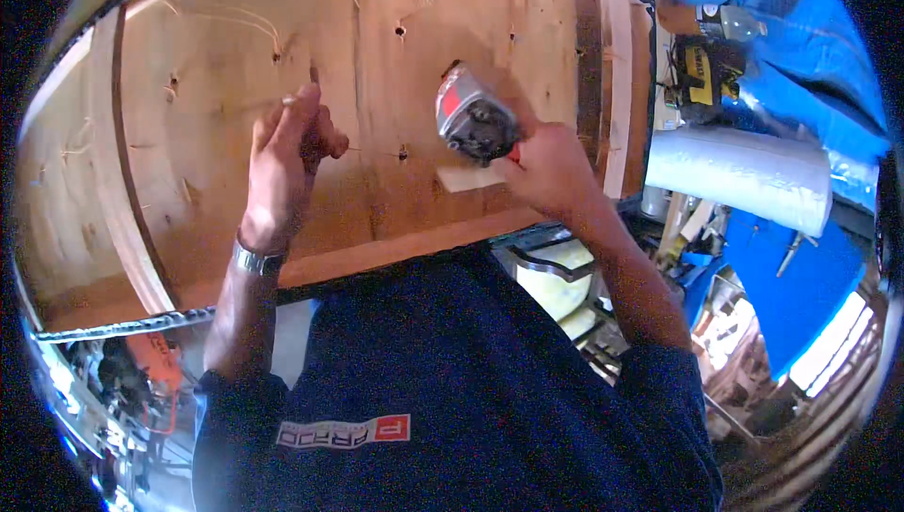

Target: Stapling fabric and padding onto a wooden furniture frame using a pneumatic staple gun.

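Observation:
A large wooden panel (348, 201) set in a frame with dark fabric edges lies before me. Holes dot it, and light strings (247, 20) trail from several of them. My left hand (290, 135) is closed over the panel's middle, its fingers pinched. A thin string (372, 150) seems to run from those fingers to a hole at their right. In my right hand (556, 168) is a red and grey tool with a black end, which looks like a staple gun (476, 116). Its nose points away from me, at or just above the wood; contact is hard to judge.
Wooden crossbars (127, 163) span the frame at left and right. Beyond its right edge lie a clear-wrapped roll (744, 173), a yellow and black item (699, 74), a clear bottle (739, 22) and blue sheeting (810, 97). An orange object (155, 361) sits below left.

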{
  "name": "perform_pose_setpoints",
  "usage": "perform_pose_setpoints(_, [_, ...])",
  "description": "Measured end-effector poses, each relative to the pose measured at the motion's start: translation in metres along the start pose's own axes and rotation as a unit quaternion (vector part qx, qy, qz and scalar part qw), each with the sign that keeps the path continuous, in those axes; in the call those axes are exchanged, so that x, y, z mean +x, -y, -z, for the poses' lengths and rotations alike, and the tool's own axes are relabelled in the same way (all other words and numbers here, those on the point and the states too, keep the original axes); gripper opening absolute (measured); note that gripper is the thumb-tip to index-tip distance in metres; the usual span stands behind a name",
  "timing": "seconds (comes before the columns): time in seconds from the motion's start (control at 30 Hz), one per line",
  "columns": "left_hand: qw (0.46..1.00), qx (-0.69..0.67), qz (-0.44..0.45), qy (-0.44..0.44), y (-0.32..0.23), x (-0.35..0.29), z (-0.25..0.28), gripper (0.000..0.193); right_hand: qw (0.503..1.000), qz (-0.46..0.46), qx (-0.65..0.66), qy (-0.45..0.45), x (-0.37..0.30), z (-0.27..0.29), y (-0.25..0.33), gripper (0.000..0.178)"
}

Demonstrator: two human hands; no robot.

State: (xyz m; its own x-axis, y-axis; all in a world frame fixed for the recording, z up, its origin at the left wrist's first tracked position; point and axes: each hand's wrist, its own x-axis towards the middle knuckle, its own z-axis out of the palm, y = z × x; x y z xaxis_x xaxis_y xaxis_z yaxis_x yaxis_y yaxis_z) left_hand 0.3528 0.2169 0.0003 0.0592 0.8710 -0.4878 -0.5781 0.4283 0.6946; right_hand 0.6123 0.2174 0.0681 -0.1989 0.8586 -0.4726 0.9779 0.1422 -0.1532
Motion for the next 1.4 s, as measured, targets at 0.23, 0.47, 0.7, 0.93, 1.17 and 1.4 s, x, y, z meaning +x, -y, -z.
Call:
perform_pose_setpoints(0.23, [0.998, -0.044, -0.001, -0.041, 0.005, 0.009, 0.005, 0.025, 0.996, 0.007, 0.084, 0.036, -0.009, 0.014, 0.005, 0.028])
perform_pose_setpoints(0.47, [0.982, -0.152, 0.044, -0.1, 0.006, 0.025, 0.002, 0.019, 0.979, 0.057, 0.184, 0.07, -0.009, 0.037, 0.027, 0.026])
perform_pose_setpoints(0.7, [0.995, -0.094, -0.016, -0.034, 0.01, 0.025, 0.016, 0.019, 0.991, 0.049, 0.096, 0.083, 0.007, 0.027, 0.041, 0.032])
perform_pose_setpoints(0.93, [0.998, -0.043, -0.034, -0.042, 0.009, 0.024, 0.012, 0.019, 0.992, 0.082, 0.057, 0.072, 0.01, 0.016, 0.049, 0.033])
perform_pose_setpoints(1.17, [0.998, 0.019, -0.045, -0.04, 0.006, 0.026, 0.011, 0.021, 0.995, 0.069, 0.039, 0.058, 0.013, 0.013, 0.053, 0.033])
perform_pose_setpoints(1.4, [0.994, 0.08, -0.062, -0.041, 0.002, 0.021, 0.01, 0.022, 0.993, 0.097, 0.063, 0.02, 0.016, 0.002, 0.052, 0.032])
